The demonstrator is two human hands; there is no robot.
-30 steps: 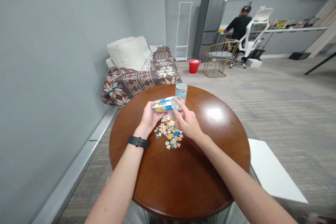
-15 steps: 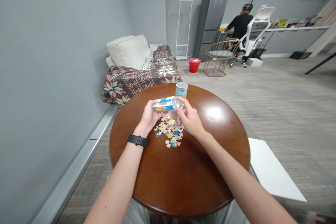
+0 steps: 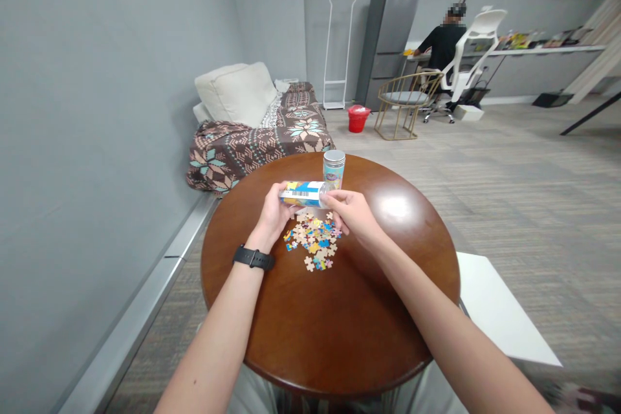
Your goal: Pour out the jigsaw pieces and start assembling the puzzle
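So the thing to look at here is how the printed tube [image 3: 301,194] sits between the two hands. It's lying on its side in the air above the table [image 3: 349,330], long axis running pretty much left to right across the person's front, close to level. The left hand [image 3: 273,213] has the left end, fingers wrapped round it, so that one's clearly doing the holding. The see-through end points straight at the right hand [image 3: 356,217], whose thumb and forefinger are drawn in close together right at it. Can't tell if they're pinching the rim, something in there, or just touching, and I can't see whether that end is open either.

The puzzle pieces [image 3: 316,242] are in a loose heap on the table, below the tube and a bit toward the person, some of them just under the right hand's curled fingers. Another tube with a silver lid [image 3: 334,156] stands upright just behind the clear end, nearer the right hand than the left. Can't say if the two tubes touch.
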